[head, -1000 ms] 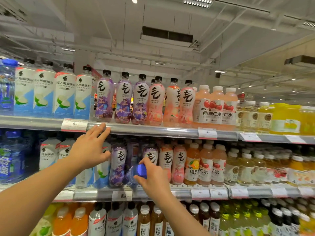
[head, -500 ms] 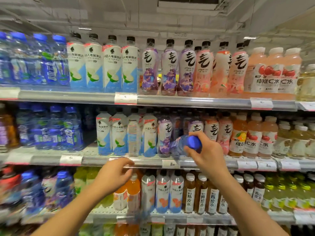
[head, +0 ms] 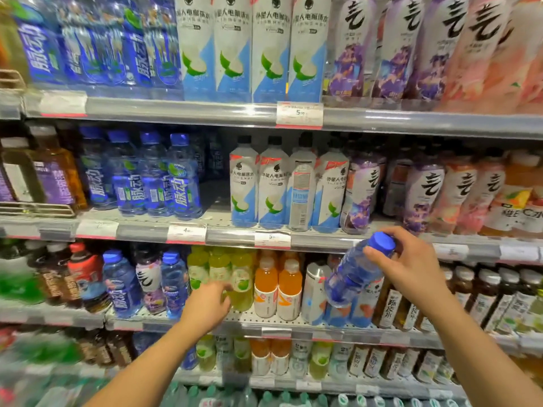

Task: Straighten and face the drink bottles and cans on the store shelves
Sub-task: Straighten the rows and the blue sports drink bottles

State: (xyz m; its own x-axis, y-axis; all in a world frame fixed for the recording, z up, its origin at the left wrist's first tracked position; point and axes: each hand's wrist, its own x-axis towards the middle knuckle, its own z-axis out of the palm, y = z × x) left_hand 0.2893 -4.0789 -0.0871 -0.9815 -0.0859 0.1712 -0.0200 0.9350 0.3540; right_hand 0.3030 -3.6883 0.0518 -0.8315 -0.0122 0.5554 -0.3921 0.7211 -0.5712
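Blue-capped bottle [head: 355, 276], clear plastic: my right hand [head: 411, 262] has fingers clamped round its neck, long axis tilted, base down-left. Matching blue bottles [head: 152, 174] stand up-left on the middle shelf [head: 141, 230]. Left hand [head: 208, 304] blurred, fingers seemingly loose.

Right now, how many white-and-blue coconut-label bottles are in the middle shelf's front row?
4 white-and-blue bottles, standing side by side: leftmost, second, third turned barcode-out, rightmost. More may be hidden behind them.
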